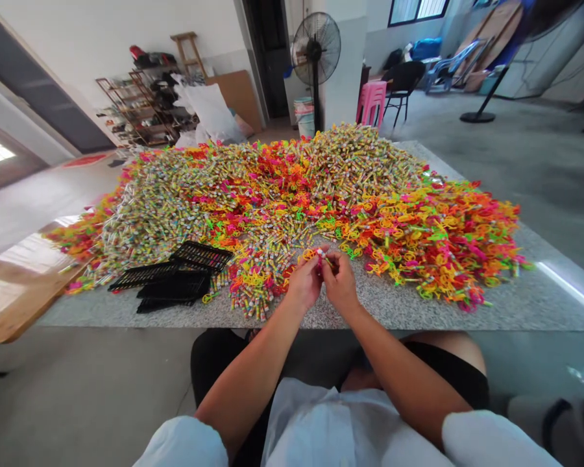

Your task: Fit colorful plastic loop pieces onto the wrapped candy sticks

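Observation:
Close together above the front of the table, my left hand (305, 283) and my right hand (340, 283) are both closed, fingertips nearly meeting. Between them is a small pink plastic piece with a white end (320, 253); its exact kind is too small to make out. An orange-yellow plastic loop (309, 254) shows at my left fingertips. Just beyond and to the left of my hands lie many small yellow-green printed tubes (265, 250) with pale ends. Loose orange, red, yellow and green looped plastic pieces (433, 240) are heaped to the right.
The speckled stone tabletop (399, 314) carries large mixed heaps across its back and sides. Black slotted trays (175, 285) lie stacked at the front left. A standing fan (315, 48) and pink stools (372, 100) are beyond the table; a wooden surface (10, 314) adjoins at left.

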A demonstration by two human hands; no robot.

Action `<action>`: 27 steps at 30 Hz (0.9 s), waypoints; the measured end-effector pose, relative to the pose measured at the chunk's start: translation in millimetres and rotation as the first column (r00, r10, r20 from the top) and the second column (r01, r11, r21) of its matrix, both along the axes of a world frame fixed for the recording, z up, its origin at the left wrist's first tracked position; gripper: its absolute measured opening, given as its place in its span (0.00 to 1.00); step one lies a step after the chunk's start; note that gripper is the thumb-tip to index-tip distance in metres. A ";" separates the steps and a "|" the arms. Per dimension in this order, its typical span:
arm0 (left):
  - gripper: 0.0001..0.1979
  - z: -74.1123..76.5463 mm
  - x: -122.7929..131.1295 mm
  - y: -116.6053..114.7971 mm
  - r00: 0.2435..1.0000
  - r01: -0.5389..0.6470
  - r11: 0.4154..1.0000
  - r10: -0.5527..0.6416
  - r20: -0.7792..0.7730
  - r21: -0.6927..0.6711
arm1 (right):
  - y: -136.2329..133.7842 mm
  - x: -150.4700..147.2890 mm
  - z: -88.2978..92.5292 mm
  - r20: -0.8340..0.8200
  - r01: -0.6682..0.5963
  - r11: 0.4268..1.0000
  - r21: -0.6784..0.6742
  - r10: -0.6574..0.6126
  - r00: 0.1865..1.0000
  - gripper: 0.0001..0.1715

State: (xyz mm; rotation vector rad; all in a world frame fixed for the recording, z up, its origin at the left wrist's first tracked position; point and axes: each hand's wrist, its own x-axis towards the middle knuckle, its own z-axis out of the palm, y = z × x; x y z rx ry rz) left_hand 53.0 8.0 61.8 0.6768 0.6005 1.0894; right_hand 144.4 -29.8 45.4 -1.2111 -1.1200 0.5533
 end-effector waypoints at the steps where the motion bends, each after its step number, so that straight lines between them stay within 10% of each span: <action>1: 0.17 0.0 -2.4 1.0 1.000 0.000 1.000 0.000 -0.003 -0.011 | 1.4 3.9 0.7 0.005 -0.025 1.000 -0.004 0.025 1.000 0.14; 6: 0.15 13.3 -36.3 17.3 0.956 0.054 0.997 -0.033 -0.293 0.062 | 9.1 40.8 9.9 0.024 -0.329 0.935 -0.132 0.335 0.942 0.13; 12: 0.14 33.4 -54.0 30.7 0.606 0.546 0.831 -0.306 -0.734 0.105 | 12.4 58.7 23.9 0.125 -0.527 0.825 -0.203 0.556 0.822 0.11; 19: 0.14 20.2 -47.2 29.3 0.912 0.179 0.984 -0.175 -0.370 -0.026 | -6.7 40.9 15.5 -0.024 0.014 1.000 -0.015 -0.014 1.000 0.15; 27: 0.12 16.1 -33.6 13.0 0.974 0.151 0.988 -0.156 -0.162 -0.039 | -17.0 19.1 -6.4 -0.513 -0.267 0.958 -0.101 0.180 0.839 0.18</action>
